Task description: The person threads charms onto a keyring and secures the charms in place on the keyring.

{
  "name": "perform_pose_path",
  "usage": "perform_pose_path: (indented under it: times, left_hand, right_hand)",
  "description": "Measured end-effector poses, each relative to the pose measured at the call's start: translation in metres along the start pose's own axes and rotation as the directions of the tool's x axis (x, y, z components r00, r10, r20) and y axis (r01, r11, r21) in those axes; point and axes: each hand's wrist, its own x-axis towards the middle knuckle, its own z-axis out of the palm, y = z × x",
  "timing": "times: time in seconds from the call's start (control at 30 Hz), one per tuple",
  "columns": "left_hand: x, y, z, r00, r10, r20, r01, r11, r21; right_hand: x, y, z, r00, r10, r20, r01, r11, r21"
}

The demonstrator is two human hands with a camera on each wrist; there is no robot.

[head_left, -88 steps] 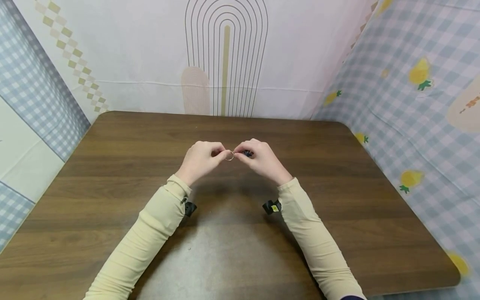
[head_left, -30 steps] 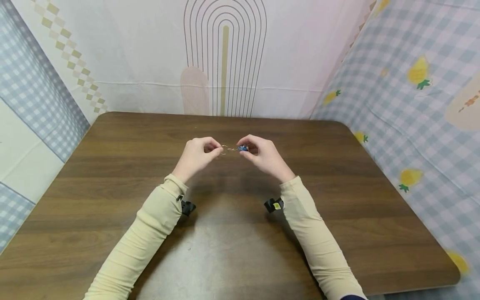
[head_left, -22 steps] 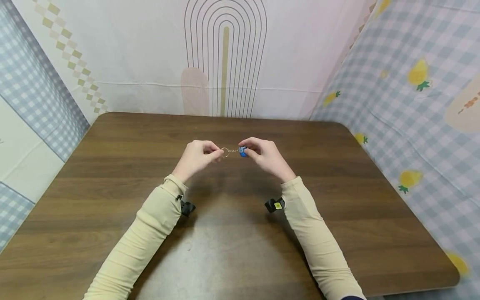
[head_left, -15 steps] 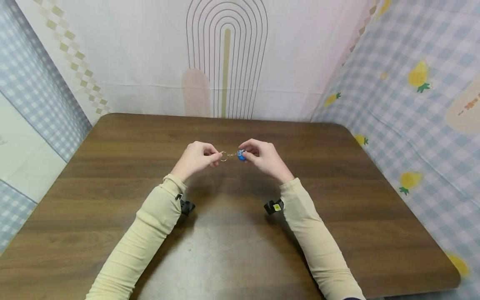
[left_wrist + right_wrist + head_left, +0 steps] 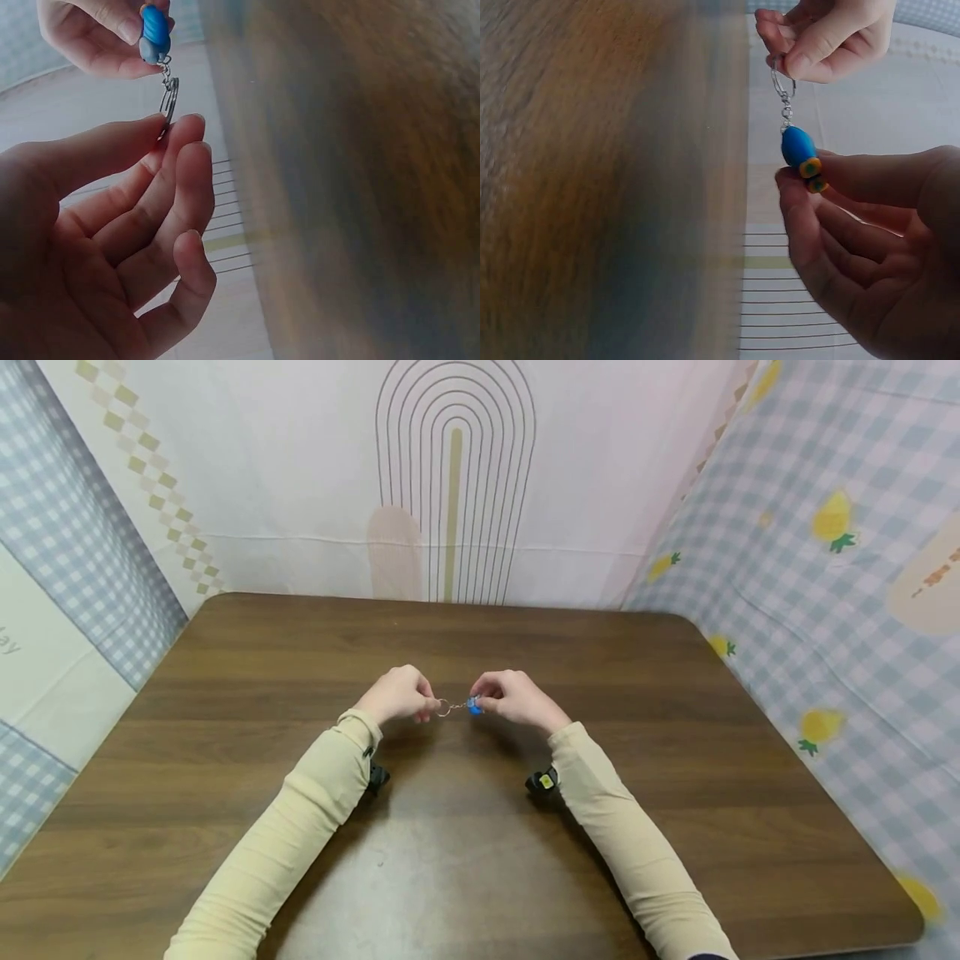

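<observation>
A keychain is stretched between both hands over the table. My left hand [image 5: 401, 695] pinches its metal split ring [image 5: 173, 99] between thumb and index finger, the other fingers loosely bent. A short chain [image 5: 786, 114] links the ring to a small blue charm [image 5: 798, 145] with yellow-orange pieces at one end. Thumb and fingertips of my right hand [image 5: 519, 697] hold that charm by its orange end. In the left wrist view, a grey tip [image 5: 150, 52] shows where the charm meets the chain.
The brown wooden table [image 5: 465, 860] stretches out under both forearms. A white cloth with printed arches [image 5: 315, 468] hangs behind it. Checked cloth [image 5: 757, 568] borders the right side, and more hangs at the left. A black wrist camera [image 5: 540, 782] sits at each cuff.
The hands have moved apart, bringing the chain and blue charm out between them. Over the last half second both hands came lower and nearer, keychain still held.
</observation>
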Motion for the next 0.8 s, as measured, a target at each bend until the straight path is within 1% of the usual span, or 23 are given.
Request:
perform_pose_path:
  times: [0.23, 0.4, 0.57, 0.67, 0.8]
  left_hand:
    - [0.008, 0.001, 0.005, 0.999, -0.025, 0.044, 0.024, 0.999, 0.036]
    - [0.011, 0.001, 0.012, 0.996, -0.041, 0.081, 0.037, 0.998, 0.047]
    - [0.013, -0.002, 0.018, 0.995, -0.045, 0.093, 0.04, 0.997, 0.059]
    - [0.013, -0.004, 0.018, 0.994, -0.058, 0.093, 0.051, 0.996, 0.075]
    - [0.013, -0.004, 0.019, 0.994, -0.059, 0.097, 0.05, 0.995, 0.09]
  right_hand:
    - [0.004, 0.003, -0.001, 0.998, -0.013, 0.066, 0.019, 0.996, -0.091]
    - [0.005, 0.006, 0.005, 0.994, 0.001, 0.106, 0.013, 0.992, -0.125]
    - [0.005, 0.008, 0.012, 0.994, 0.012, 0.113, 0.006, 0.988, -0.154]
    - [0.006, 0.008, 0.015, 0.994, -0.002, 0.107, 0.02, 0.986, -0.168]
    - [0.007, 0.008, 0.015, 0.995, -0.005, 0.096, 0.024, 0.98, -0.199]
